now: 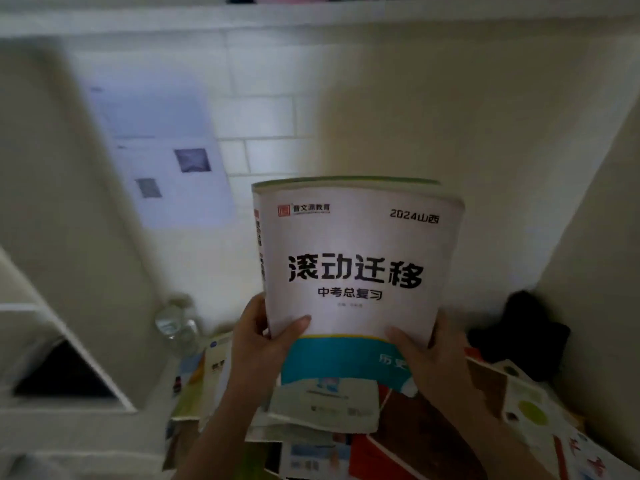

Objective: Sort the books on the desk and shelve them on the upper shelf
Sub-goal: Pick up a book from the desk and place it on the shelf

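**Both hands hold a white review book up over the cluttered desk**

At the far left of the frame a pale cabinet side (69,202) runs diagonally, with a dark triangular opening (65,375) at the lower left. To its right, printed sheets (162,157) hang on the white tiled wall (263,116), blurred beyond reading. Below them, at the lower centre-left, a clear plastic bottle (176,323) stands at the back of the desk.

Just right of the bottle, the left hand (258,351) grips the book's lower left corner, thumb curled across the cover and the other fingers hidden behind it. The book (360,265), white with large black Chinese characters and a teal band near its bottom, sits in the centre of the frame, held upright and off the desk, cover facing the camera. The right hand (433,362) clasps the lower right corner in the same way, thumb on the cover.

Under the forearms, along the bottom of the frame, a loose pile of books (311,410) lies overlapping on the desk. At the right, a dark object (523,334) rests beyond more booklets (530,407). Along the top edge runs the upper shelf (450,10).
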Available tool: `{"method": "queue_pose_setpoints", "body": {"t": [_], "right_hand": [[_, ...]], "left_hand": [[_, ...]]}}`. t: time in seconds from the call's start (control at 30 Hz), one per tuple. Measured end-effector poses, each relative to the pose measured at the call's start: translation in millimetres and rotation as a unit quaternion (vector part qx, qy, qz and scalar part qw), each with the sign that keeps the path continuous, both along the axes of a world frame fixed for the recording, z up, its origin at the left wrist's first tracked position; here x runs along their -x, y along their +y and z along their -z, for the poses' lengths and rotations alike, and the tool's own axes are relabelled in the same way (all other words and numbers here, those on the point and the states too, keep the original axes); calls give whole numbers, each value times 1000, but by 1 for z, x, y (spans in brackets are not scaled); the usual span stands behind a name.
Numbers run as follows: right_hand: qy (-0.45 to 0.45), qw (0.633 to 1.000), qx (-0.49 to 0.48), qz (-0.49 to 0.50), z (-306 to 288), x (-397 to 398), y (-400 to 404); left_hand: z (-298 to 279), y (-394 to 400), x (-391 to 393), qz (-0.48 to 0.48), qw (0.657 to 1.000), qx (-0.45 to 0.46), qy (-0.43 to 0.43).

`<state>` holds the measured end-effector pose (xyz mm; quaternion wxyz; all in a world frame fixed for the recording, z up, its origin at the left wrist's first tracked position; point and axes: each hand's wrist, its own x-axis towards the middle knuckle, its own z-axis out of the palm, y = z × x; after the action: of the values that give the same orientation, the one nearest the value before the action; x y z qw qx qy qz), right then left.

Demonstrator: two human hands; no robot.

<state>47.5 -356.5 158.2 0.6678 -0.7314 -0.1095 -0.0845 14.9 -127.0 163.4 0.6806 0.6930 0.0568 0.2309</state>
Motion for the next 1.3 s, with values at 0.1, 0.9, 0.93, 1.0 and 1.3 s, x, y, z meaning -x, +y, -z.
{"method": "queue_pose_setpoints", "body": {"t": [0.1,0.9,0.93,1.0,1.3], "right_hand": [[-49,995,-15,-85,-43,13,65],[-334,890,-93,-297,-391,40,501],[-336,888,-86,-301,-402,32,513],[-333,891,-66,-301,-420,17,536],[-227,919,-21,-322,-434,-49,627]], "left_hand": [[-44,58,49,-107,993,-32,-42],[-367,400,186,-362,870,-155,-296],[-374,411,179,-367,867,-157,-300],[-384,435,163,-376,864,-143,-302],[-383,522,95,-432,853,-151,-249]]}}
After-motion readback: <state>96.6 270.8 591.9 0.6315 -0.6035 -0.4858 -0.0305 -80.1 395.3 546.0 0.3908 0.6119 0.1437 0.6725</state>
